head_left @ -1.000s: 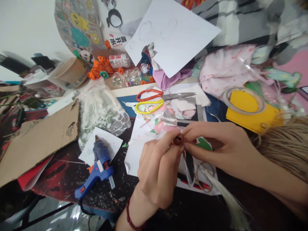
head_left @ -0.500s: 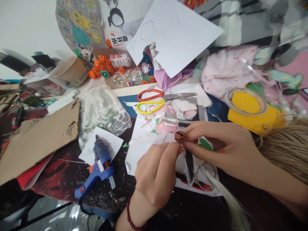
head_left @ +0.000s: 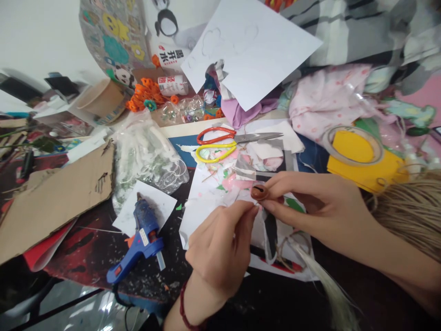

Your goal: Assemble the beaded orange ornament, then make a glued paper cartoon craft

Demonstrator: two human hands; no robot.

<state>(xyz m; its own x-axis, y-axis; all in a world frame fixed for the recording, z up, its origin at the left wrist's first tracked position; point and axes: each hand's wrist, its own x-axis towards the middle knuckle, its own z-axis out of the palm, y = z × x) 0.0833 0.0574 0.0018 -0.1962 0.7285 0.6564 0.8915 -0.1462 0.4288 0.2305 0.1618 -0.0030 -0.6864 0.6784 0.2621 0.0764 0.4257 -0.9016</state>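
A small round brown bell [head_left: 258, 192] with a dark slot is pinched between the thumb and forefinger of my right hand [head_left: 310, 207]. Just below and left of it, my left hand [head_left: 220, 243] has its thumb and forefinger pressed together close to the bell; what they grip, if anything, is too small to make out. Scraps of paper and fabric lie on the white sheet [head_left: 196, 216] beneath my hands. Scissors [head_left: 237, 140] with one red and one yellow handle rest beyond them. A pale tassel of fibres [head_left: 324, 280] lies under my right forearm.
To the left, a blue glue gun [head_left: 144, 239] rests partly on a paper piece, beside cardboard [head_left: 65, 197] and a plastic bag [head_left: 148, 151]. A tape roll [head_left: 353, 146] lies on yellow paper [head_left: 344, 172] at right, near coiled twine [head_left: 409, 216].
My left hand has shifted slightly left and down, its fingertips drawing a little away from the bell. My right hand still holds the bell in nearly the same place.
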